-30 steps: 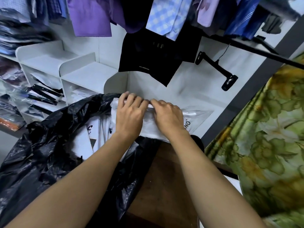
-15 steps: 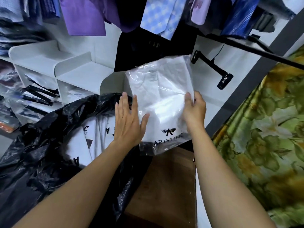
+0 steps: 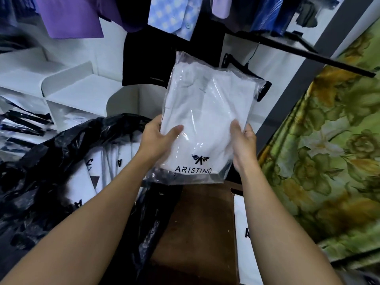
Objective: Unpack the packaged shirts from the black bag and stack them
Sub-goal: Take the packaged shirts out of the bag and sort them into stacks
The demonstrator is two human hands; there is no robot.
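White shelves [image 3: 82,95], shirts hanging above. Both hands, left hand [image 3: 157,138] and right hand [image 3: 242,145], fingers clamped on flat glossy packaged shirt [image 3: 205,120]. Crinkled black bag [image 3: 41,171] lower left.

We look down on a flat brown wooden surface [image 3: 197,223]. A crumpled black plastic bag [image 3: 41,171] lies over its left side. At its right edge is a flat white package with black letters [image 3: 241,221]; we cannot tell if it rests on the wood. On the left, white shelves [image 3: 82,95] carry flat clear-wrapped packages [image 3: 22,124] in a lower compartment.
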